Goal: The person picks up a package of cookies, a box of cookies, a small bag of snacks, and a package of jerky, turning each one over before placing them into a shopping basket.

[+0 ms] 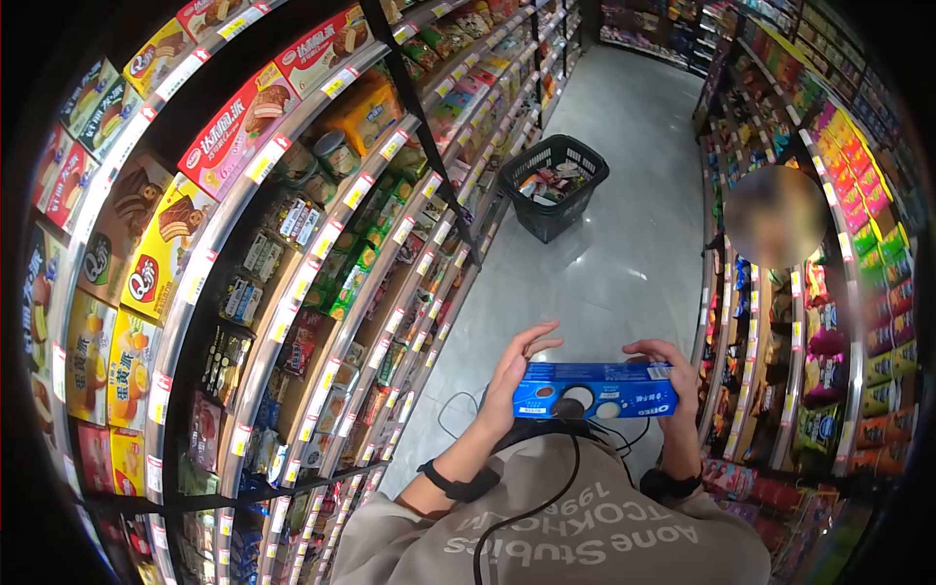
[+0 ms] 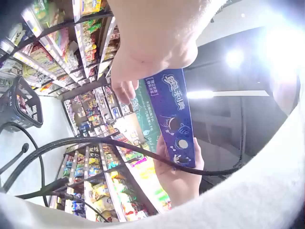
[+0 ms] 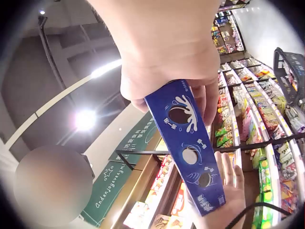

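A blue Oreo cookie box [image 1: 595, 392] is held lengthwise between both hands in front of the torso. My left hand [image 1: 507, 383] holds its left end, the fingers reaching up past the box's far edge. Around the right end my right hand [image 1: 678, 385] grips with bent fingers. The left wrist view shows the narrow blue side of the box [image 2: 175, 119], printed with cookies and small hands. In the right wrist view the left hand [image 3: 228, 186] lies along the lower end of the box [image 3: 188, 148].
A dark shopping basket [image 1: 551, 190] holding several packages stands on the grey aisle floor [image 1: 624, 127]. Snack shelves [image 1: 331, 224] line the left, and more shelves [image 1: 780, 322] the right. Near the right shelves is a person with a blurred head [image 1: 775, 216]. Black cables [image 1: 575, 478] hang before the sweatshirt.
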`<act>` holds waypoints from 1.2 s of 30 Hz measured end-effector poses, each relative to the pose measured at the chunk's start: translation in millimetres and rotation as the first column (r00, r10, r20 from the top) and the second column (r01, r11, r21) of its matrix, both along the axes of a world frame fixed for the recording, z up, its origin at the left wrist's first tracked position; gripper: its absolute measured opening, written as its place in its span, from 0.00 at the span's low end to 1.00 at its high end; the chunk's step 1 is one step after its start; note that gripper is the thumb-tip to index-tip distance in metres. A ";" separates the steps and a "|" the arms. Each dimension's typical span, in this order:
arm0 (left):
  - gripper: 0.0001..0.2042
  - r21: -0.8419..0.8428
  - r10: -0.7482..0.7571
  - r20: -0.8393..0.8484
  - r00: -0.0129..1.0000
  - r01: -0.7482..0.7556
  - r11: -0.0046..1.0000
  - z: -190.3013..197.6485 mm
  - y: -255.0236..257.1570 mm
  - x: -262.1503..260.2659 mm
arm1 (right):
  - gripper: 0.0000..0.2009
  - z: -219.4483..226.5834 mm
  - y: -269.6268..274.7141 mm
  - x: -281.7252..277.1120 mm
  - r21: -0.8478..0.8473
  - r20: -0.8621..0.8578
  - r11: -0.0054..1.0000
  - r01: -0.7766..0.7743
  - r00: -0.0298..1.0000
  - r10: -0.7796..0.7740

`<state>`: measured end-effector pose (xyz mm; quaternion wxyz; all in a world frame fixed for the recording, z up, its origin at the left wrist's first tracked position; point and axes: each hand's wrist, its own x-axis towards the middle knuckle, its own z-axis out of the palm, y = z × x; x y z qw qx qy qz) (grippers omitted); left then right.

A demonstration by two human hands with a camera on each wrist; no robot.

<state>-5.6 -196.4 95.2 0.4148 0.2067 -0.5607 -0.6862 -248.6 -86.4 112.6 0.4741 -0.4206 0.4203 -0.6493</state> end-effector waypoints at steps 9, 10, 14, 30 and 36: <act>0.38 -0.048 0.184 0.022 0.983 -0.183 0.982 20.4 -17.7 9.8 | 0.36 23.7 -63.4 -14.8 0.094 -0.006 0.968 -0.235 0.972 0.236; 0.38 -0.062 0.201 0.024 0.979 -0.199 0.978 24.2 -21.6 7.8 | 0.37 27.2 -70.3 -15.4 0.096 0.006 0.968 -0.232 0.973 0.232; 0.39 -0.006 0.230 0.026 0.973 -0.230 0.973 39.6 -26.9 -2.4 | 0.40 47.5 -94.7 -22.2 0.074 0.054 0.972 -0.225 0.974 0.221; 0.35 -0.096 -0.050 0.058 0.997 0.056 0.994 117.1 -101.4 -30.3 | 0.44 109.7 -94.0 -34.0 0.101 0.313 0.987 -0.121 0.946 0.084; 0.34 -0.517 0.047 0.338 0.940 0.144 0.843 141.3 -120.8 -22.8 | 0.42 62.2 -120.4 -30.7 0.158 0.695 0.942 -0.295 0.711 0.106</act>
